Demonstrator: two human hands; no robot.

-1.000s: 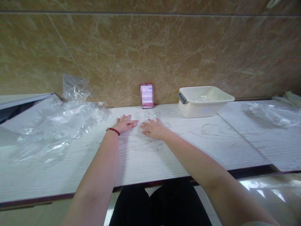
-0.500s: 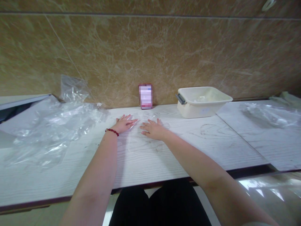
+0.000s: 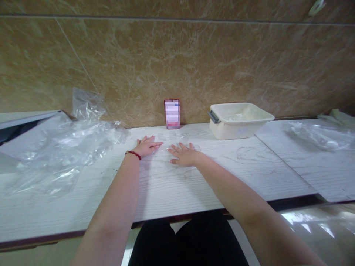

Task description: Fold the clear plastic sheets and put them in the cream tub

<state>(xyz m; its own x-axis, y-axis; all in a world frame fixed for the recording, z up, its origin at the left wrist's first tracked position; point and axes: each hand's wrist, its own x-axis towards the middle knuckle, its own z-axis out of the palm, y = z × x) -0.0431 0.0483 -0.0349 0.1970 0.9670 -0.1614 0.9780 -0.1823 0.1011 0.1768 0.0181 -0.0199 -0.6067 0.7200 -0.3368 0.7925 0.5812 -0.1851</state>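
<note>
A thin clear plastic bag or sheet [image 3: 177, 138] lies flat on the white wood-grain table [image 3: 177, 197], hard to make out against it. My left hand [image 3: 146, 146] rests on its left side, palm down with fingers stretched out. Flat on its right part lies my right hand [image 3: 183, 154], fingers spread. Neither hand grips anything. A red bead bracelet [image 3: 133, 154] circles my left wrist. Just beyond the hands, a phone with a lit, blurred screen [image 3: 172, 113] leans upright against the wall.
A cream plastic bin [image 3: 235, 129] with a grey handle stands back right, with clear plastic inside. Crumpled clear bags [image 3: 91, 135] pile up at the left beside an open white box [image 3: 33, 120]. More clear plastic [image 3: 324, 136] lies far right. A brown marbled wall [image 3: 177, 59] rises behind.
My right hand has slid slightly right and its fingers have spread wider over the clear plastic. The left hand stays nearly in place.
</note>
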